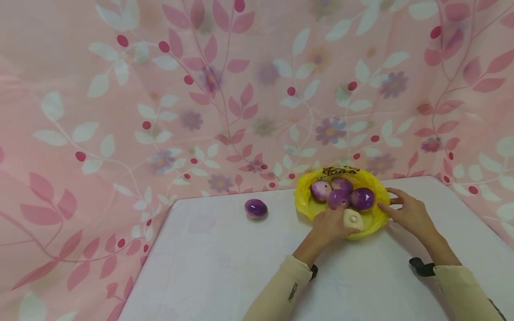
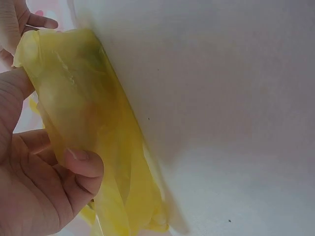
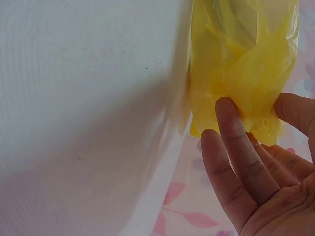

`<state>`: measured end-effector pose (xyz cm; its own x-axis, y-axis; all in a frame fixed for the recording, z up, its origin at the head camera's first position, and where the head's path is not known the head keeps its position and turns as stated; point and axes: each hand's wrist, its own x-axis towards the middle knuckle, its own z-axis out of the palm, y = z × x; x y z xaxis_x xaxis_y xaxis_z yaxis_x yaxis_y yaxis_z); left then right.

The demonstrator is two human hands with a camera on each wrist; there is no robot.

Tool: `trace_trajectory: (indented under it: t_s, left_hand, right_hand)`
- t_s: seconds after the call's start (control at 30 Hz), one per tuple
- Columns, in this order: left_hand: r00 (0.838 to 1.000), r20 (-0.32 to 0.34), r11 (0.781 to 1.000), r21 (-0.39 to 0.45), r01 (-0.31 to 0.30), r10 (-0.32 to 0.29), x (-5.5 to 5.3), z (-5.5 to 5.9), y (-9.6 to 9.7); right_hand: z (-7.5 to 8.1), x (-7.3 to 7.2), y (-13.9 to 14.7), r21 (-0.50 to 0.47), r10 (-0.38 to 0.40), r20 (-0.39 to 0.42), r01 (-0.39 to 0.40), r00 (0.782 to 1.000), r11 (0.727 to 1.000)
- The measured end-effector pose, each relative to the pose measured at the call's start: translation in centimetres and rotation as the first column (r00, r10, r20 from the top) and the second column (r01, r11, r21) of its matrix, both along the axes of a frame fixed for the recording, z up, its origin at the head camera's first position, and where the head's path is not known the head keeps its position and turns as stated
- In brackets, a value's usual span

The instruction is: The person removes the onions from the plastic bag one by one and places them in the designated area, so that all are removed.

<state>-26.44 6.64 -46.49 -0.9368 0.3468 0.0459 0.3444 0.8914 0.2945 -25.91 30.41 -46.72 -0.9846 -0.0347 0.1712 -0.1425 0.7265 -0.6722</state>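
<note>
A yellow plastic bag (image 1: 302,200), its mouth spread wide, sits at the back right of the table. Several glossy purple, onion-like vegetables (image 1: 362,199) lie inside. Near its front is a cream-coloured piece (image 1: 354,220) with a round spot; its kind cannot be told. My left hand (image 1: 330,224) grips the bag's front left rim beside that piece. In the left wrist view one curled finger lies outside the plastic (image 2: 115,147), the thumb tip hidden behind it. My right hand (image 1: 411,214) holds the right rim between thumb and fingers; two fingers (image 3: 241,157) extend loosely.
One more purple vegetable (image 1: 255,208) lies alone on the white-covered table (image 1: 209,263), left of the bag. A pink floral cloth (image 1: 241,111) hangs close behind the table's back edge. Dark straps (image 1: 422,266) sit at the wrists.
</note>
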Motion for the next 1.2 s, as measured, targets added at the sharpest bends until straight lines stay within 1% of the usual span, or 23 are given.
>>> trace_trajectory:
  t_s: [0.27, 0.47, 0.63, 0.8, 0.93, 1.07, 1.13, 1.2]
  left_hand:
    - [1.0, 0.017, 0.999, 0.043, -0.002, 0.001, 0.0, 0.2, -0.1]
    - [1.0, -0.008, 0.998, 0.063, -0.026, 0.027, 0.2, 0.6, -0.4]
    - [0.999, -0.024, 0.997, 0.078, -0.028, 0.03, 0.3, 1.2, -1.0]
    - [0.999, -0.022, 0.993, 0.109, -0.037, 0.039, 0.1, 1.7, -2.1]
    - [0.999, -0.028, 0.989, 0.143, -0.025, 0.029, -0.1, 2.0, -3.4]
    - [0.998, -0.056, 0.99, 0.144, -0.013, 0.021, -0.3, 2.2, -4.8]
    - [0.998, -0.063, 0.989, 0.145, -0.019, 0.028, -0.3, 2.5, -5.6]
    - [0.996, -0.085, 0.99, 0.141, -0.024, 0.036, -0.3, 2.9, -6.4]
  right_hand:
    - [0.0, 0.0, 0.1, 0.004, 0.002, -0.023, -0.002, 1.0, 1.0]
    - [-0.1, 0.1, 0.1, 0.01, -0.004, -0.029, 0.004, 1.0, 1.0]
    - [0.1, 0.2, -0.1, 0.01, -0.002, -0.015, 0.002, 1.0, 1.0]
    - [0.3, 0.4, -0.1, 0.008, -0.003, -0.005, 0.003, 1.0, 1.0]
    - [0.4, 0.3, -0.1, 0.012, 0.002, -0.011, -0.001, 1.0, 1.0]
    - [0.4, 0.2, -0.1, 0.013, -0.001, -0.012, 0.001, 1.0, 1.0]
    - [0.4, 0.2, -0.1, 0.012, -0.002, -0.009, 0.002, 1.0, 1.0]
    - [0.4, 0.2, 0.0, 0.012, -0.001, -0.006, 0.001, 1.0, 1.0]
